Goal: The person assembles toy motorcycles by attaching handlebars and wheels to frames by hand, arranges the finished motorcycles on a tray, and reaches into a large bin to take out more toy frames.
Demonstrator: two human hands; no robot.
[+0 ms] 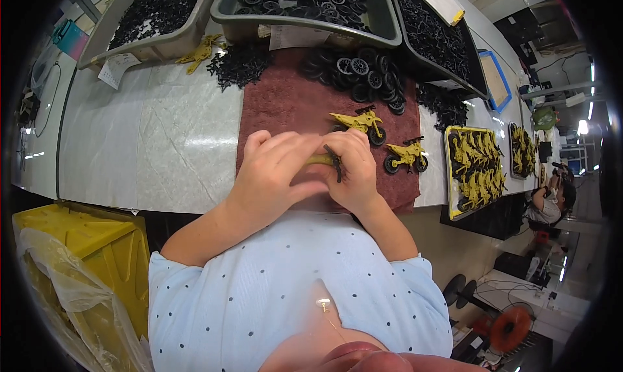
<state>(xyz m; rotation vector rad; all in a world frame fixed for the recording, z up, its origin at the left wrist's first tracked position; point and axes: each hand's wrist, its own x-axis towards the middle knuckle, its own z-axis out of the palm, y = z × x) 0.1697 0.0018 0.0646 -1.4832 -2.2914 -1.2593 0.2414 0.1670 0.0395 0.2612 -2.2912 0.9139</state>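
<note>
Close in front of my chest, both hands hold a yellow toy motorcycle point(318, 159), mostly covered by my fingers. A black handlebar piece point(333, 163) sticks out beside the right fingers. My left hand point(271, 167) is closed around one end, and my right hand point(357, 174) grips the end with the handlebar. Just beyond the right hand, a yellow toy motorcycle with black wheels point(359, 120) stands on the dark red towel point(269, 106). Another toy motorcycle point(407, 154) is to its right. Whether the held one has wheels is hidden.
Loose black wheels point(373, 78) lie at the towel's far side, between piles of small black parts point(241, 65). Yellow bodies point(200, 52) lie farther left. Grey bins point(305, 30) line the back. At right stands a tray point(450, 177) of toy motorcycles; a person point(548, 203) sits beyond.
</note>
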